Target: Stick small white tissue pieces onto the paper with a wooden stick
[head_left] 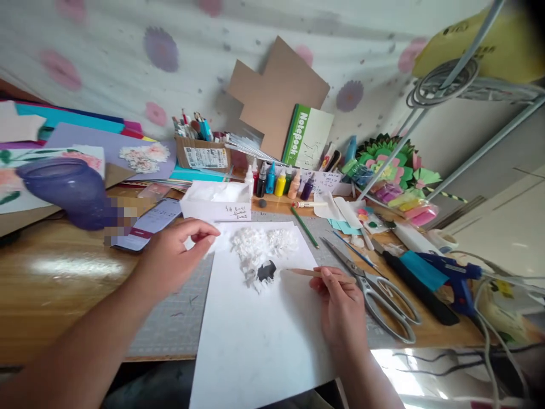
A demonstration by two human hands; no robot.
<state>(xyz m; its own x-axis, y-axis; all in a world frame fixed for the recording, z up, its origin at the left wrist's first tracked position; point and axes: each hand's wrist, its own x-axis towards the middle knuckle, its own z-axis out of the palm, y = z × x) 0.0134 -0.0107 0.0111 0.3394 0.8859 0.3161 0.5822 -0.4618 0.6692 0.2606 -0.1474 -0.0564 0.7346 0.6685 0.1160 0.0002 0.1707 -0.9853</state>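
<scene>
A white sheet of paper [255, 341] lies in front of me and reaches over the table's front edge. Small crumpled white bits [251, 250] cover part of its upper half, around a dark patch [266, 271]. Left of these bits, my left hand [174, 258] hovers with thumb and forefinger pinched together. Anything between those fingertips is too small to make out. My right hand [343, 301] grips a slim wooden stick [302, 272], its pointed end directed left, close to the dark patch.
Behind the sheet stand a white box [217, 200] and several paint bottles [280, 183]. Large scissors [370, 289], a black-handled knife [419, 289] and a blue glue gun [457, 278] lie to the right. A phone [149, 224] and a purple vase [72, 190] are at left.
</scene>
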